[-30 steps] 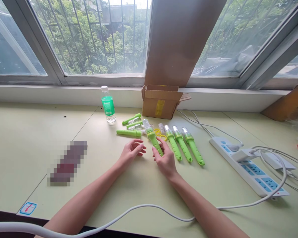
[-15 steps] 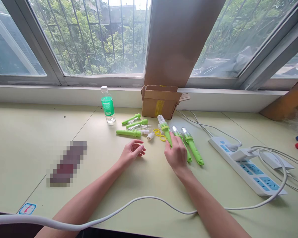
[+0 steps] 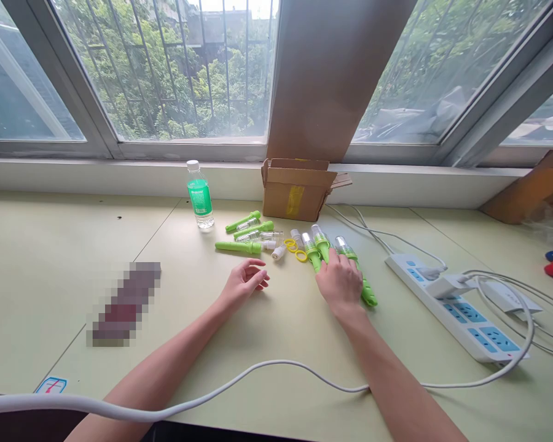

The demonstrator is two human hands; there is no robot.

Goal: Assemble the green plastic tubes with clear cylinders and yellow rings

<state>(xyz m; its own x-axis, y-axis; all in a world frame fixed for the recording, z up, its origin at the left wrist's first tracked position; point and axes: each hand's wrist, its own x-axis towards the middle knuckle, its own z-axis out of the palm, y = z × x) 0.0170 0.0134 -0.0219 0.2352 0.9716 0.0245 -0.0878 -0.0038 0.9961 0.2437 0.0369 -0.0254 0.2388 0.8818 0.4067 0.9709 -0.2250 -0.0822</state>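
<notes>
My right hand is closed over a green tube with a clear ribbed cap, whose lower part is hidden under the fingers. Just left of it lies a second green capped tube, partly behind the hand. To the right, a third capped tube passes beneath the hand's edge. My left hand rests on the table, fingers loosely bent and apart, holding nothing. Beyond it lie loose green tubes, clear caps, white fittings and yellow rings.
A water bottle and an opened cardboard box stand toward the window. On the right lies a white power strip with plugs. A white cable crosses in front, over my left forearm. A blurred object lies left.
My right hand has put down the leftmost capped tube and shifted right to the middle one, which now points slightly more to the left. My left hand has stayed still.
</notes>
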